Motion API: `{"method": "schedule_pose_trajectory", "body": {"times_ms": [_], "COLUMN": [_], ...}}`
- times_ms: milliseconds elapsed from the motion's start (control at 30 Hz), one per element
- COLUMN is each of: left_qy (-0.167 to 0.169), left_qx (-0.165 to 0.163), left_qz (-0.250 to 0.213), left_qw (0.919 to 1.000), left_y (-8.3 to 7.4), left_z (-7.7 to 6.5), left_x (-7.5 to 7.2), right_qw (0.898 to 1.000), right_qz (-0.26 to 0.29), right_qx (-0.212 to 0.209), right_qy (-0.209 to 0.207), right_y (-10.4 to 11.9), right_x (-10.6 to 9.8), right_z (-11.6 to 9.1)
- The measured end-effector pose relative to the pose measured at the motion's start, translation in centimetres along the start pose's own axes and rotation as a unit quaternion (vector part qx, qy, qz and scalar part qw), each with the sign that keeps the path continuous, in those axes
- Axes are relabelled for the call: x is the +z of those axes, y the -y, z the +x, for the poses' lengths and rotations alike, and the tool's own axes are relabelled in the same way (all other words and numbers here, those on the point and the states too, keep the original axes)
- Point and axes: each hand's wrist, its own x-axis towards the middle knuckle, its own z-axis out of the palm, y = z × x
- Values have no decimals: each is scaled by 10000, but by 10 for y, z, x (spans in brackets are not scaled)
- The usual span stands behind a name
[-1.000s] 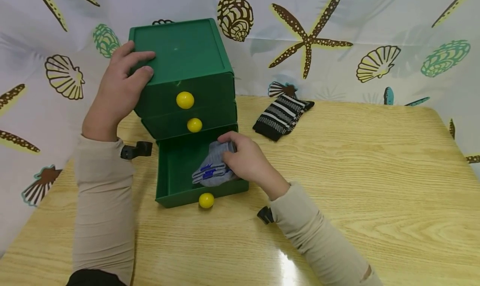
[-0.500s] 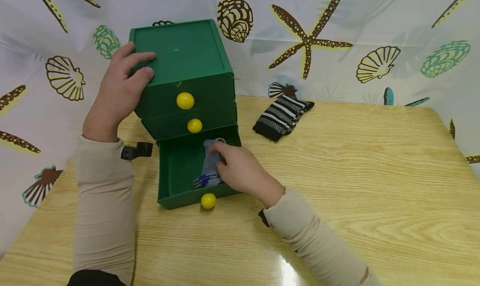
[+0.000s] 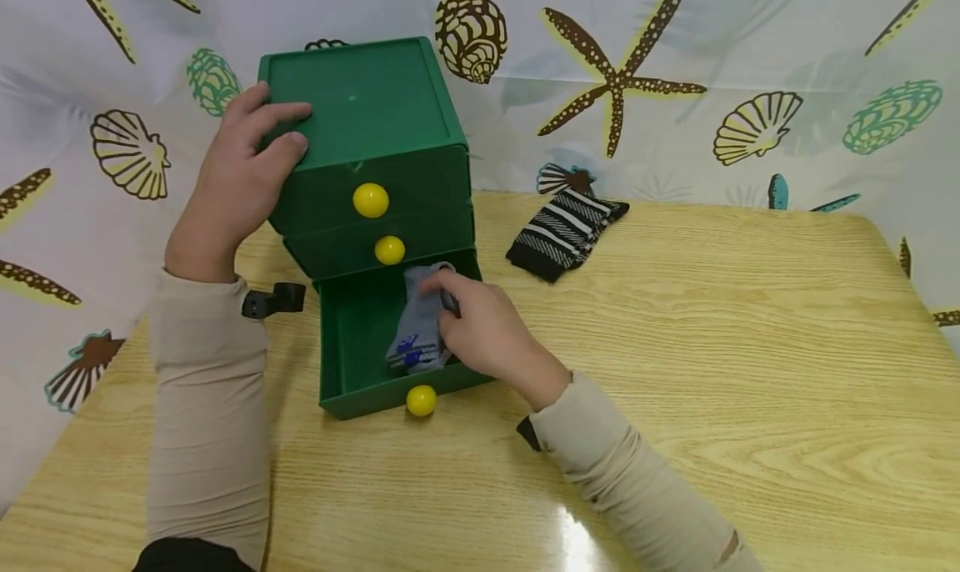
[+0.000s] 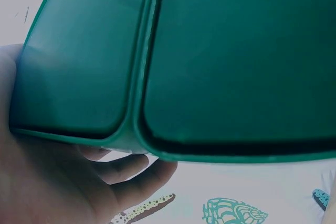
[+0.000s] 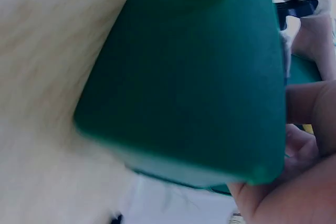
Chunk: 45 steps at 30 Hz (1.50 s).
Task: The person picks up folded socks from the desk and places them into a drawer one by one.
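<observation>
My left hand [image 3: 243, 168] rests on the left edge of a green drawer unit [image 3: 367, 105], thumb and index finger lying on its top. The left wrist view shows its fingers [image 4: 142, 179] spread along the green edge. My right hand [image 3: 487, 326] reaches over the right side of the pulled-out bottom drawer [image 3: 352, 338]. It pinches a pair of grey socks [image 3: 420, 313] with blue marks, lying inside that drawer. In the right wrist view, the drawer wall [image 5: 189, 77] hides the socks and part of the right hand [image 5: 310, 150].
Black-and-white striped socks [image 3: 562, 234] lie on the wooden table [image 3: 712, 347], right of the unit. Yellow knobs [image 3: 422, 400] stick out from the drawer fronts. A white curtain with shell prints [image 3: 675, 47] hangs behind the table.
My right hand has moved the grey socks left and further back inside the drawer, turning them more lengthwise. The open drawer has shifted slightly right. My left hand has stayed still.
</observation>
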Motion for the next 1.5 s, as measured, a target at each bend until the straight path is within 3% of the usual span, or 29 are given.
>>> {"method": "schedule_pose_trajectory", "body": {"times_ms": [133,200,300,433,600,667,767,833,967,1100,1167,1267,1500], "left_qy": [6,12,21,13,-1,-2,-2,-7,-30,-46,-48,-48,-49], "left_qx": [-13,-24,-27,-13,4,2,19,46,90,75,66,74,63], "left_qz": [31,40,50,48,31,34,34,35,63,75,66,68,63], "left_qw": [10000,10000,10000,10000,10000,10000,10000,10000,9999,9999,9999,9999,9999], "left_y": [0,-1,-1,-1,-3,-3,-3,-4,-4,-4,-4,-5,-4], "left_z": [0,0,0,0,1,1,0,-1,-2,-2,-2,-2,-2], "left_x": [1,1,1,1,0,1,1,1,1,1,1,1,2], "right_qw": [9945,9914,9928,9968,9983,9984,9956,9883,9622,9316,9235,9259,9535], "right_qz": [-1003,-1242,-1089,-475,12,-77,-753,-1395,-2646,-3504,-3623,-3560,-2800], "right_qx": [-292,-394,-495,-630,-545,-517,-553,-610,-640,-738,-848,-957,-776], "right_qy": [87,122,45,-146,-210,-196,-70,51,43,-622,-932,-832,799], "right_y": [1,1,0,-2,-3,-3,-2,0,8,16,17,18,9], "right_x": [2,3,4,6,7,7,6,5,7,13,15,18,21], "right_z": [-1,-1,-1,0,1,2,1,0,-5,-12,-14,-14,-7]}}
